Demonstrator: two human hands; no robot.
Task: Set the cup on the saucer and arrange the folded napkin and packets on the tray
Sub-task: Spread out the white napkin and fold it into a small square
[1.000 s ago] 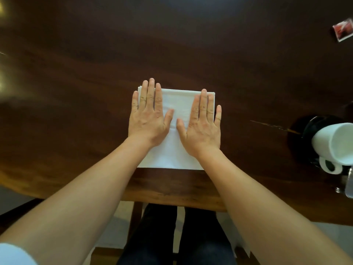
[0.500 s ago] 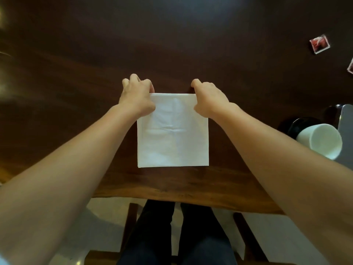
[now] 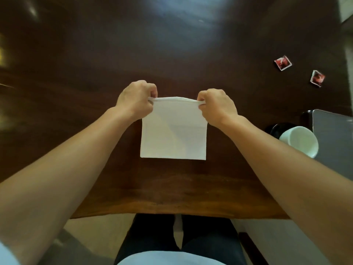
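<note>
Broadly, the dark wooden table (image 3: 172, 54) carries everything, with the working space kept at its centre, straight ahead of the person. At 3 o'clock, against the right edge of view, lies the grey tray (image 3: 332, 134), probably parked there as the place where things will end up; nothing can be seen on the part that shows.

The white folded napkin (image 3: 173, 134) sits at centre, not on the tray. Its near edge rests on the wood while its far edge, at 12 o'clock, is raised, which looks like the start of another fold toward the body. The left hand (image 3: 136, 98) pinches the far left corner with curled fingers, and the right hand (image 3: 216, 105) pinches the far right corner likewise, keeping that edge taut and level.

A second ago both palms lay flat on the napkin, pressing it; half a second ago the fingers had curled at the far corners; now that edge is off the table.

The white cup (image 3: 299, 140) at 3 o'clock overlaps the dark saucer (image 3: 277, 130); whether it is seated there I cannot tell. Two red packets (image 3: 283, 63) (image 3: 318, 78) lie loose at 2 o'clock.
</note>
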